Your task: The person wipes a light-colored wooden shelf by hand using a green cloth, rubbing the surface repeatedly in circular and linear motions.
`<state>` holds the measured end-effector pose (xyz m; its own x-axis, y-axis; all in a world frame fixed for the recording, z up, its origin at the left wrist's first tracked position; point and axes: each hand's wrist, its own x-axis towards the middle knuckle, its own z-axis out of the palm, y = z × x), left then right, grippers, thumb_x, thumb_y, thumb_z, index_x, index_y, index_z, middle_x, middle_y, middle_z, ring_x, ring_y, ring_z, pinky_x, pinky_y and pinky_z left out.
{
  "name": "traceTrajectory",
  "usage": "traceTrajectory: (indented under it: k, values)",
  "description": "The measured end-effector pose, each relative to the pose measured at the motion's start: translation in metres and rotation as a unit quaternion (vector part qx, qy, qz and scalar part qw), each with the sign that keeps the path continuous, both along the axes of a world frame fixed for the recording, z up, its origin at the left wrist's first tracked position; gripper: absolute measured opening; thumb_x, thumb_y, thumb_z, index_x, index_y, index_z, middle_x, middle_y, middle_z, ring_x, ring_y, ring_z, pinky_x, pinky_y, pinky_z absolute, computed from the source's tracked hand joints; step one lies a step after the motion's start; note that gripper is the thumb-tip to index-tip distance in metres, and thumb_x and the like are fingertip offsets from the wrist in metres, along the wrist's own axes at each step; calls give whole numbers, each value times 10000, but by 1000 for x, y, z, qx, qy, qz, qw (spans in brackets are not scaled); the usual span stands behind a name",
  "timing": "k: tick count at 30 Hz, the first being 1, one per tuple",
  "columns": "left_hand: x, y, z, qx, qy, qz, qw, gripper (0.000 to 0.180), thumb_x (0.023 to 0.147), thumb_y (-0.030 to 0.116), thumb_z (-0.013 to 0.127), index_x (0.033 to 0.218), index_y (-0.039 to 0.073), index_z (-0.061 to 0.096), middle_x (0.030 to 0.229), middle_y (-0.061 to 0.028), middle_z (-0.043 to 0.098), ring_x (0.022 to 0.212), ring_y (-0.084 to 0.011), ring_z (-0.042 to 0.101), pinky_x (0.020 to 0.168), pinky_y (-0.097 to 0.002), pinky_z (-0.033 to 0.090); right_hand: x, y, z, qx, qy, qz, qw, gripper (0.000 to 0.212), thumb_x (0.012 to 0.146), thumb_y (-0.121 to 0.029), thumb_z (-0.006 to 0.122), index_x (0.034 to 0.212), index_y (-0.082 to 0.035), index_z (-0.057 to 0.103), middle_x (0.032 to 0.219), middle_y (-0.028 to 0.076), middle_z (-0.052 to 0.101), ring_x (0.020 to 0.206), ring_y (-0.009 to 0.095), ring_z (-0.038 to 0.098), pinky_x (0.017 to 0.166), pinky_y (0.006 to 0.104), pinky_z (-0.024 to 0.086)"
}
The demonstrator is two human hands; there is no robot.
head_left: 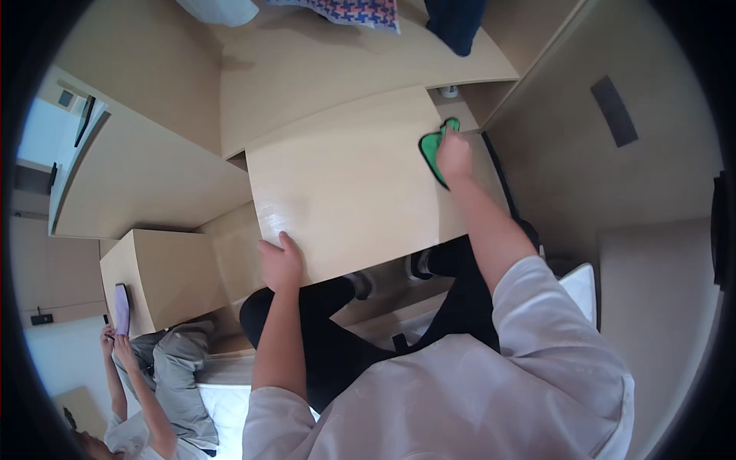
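Observation:
A pale wood panel (349, 188) with a glossy top extends from the shelf unit over my knees. At its near left corner, my left hand (281, 264) grips the edge, thumb on top and the other fingers mostly out of sight. My right hand (454, 157) is closed on a green cloth (431, 153) with black edging, at the panel's right edge. Part of the cloth sticks out beyond my fingers, and part lies against the panel.
Fabric items, including a patterned cloth (356, 11), lie on the upper shelf (322, 73). A wall (613, 176) with a dark patch rises on the right. At the lower left, another person's hands (119, 343) hold a purple cloth (121, 308) against a wooden cabinet (172, 276).

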<state>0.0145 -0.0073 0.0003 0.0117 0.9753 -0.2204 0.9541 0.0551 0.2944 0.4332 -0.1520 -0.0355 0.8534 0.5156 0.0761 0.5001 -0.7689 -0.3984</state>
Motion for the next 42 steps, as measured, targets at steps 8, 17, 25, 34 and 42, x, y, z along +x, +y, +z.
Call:
traceTrajectory:
  k: [8, 17, 25, 34, 42]
  values:
    - [-4, -3, -4, 4, -11, 7, 1000, 590, 1068, 583, 514, 1223, 14, 517, 1215, -291, 717, 1109, -512, 702, 921, -626, 550, -130, -135, -7, -6, -132, 20, 991, 639, 966, -163, 641, 1533, 93, 498, 1473, 333, 560, 1292, 459, 608, 1044, 506, 531]
    - [-13, 0, -22, 66, -19, -19, 997, 542, 1064, 513, 553, 1148, -22, 555, 1113, -285, 714, 1013, -504, 712, 856, -612, 555, -224, -36, 30, -90, -34, 247, 964, 794, 1023, -441, 584, 1661, -16, 375, 1719, 267, 304, 1534, 489, 347, 1266, 642, 271]
    - [-17, 2, -16, 57, -24, -21, 998, 473, 1073, 449, 563, 1101, -22, 541, 1075, -278, 675, 1001, -496, 689, 854, -601, 549, -235, 139, 23, -29, -70, 332, 940, 780, 1003, -474, 594, 1642, -60, 429, 1698, 249, 368, 1554, 463, 343, 1281, 629, 260]
    - [-14, 3, -5, 11, -74, -1, 997, 422, 1056, 413, 571, 1089, -3, 509, 1082, -265, 644, 1006, -495, 667, 838, -607, 543, -241, 324, 17, -32, -86, 330, 939, 658, 977, -492, 592, 1483, -72, 594, 1490, 187, 564, 1410, 382, 489, 1221, 576, 328]
    - [-16, 1, -1, 16, -86, -27, 996, 423, 1029, 412, 606, 1063, 4, 500, 1093, -239, 628, 1003, -465, 666, 800, -570, 567, -248, 387, 18, -11, -63, 367, 928, 396, 917, -267, 630, 1271, -130, 745, 1321, 83, 677, 1325, 310, 557, 1104, 545, 444]
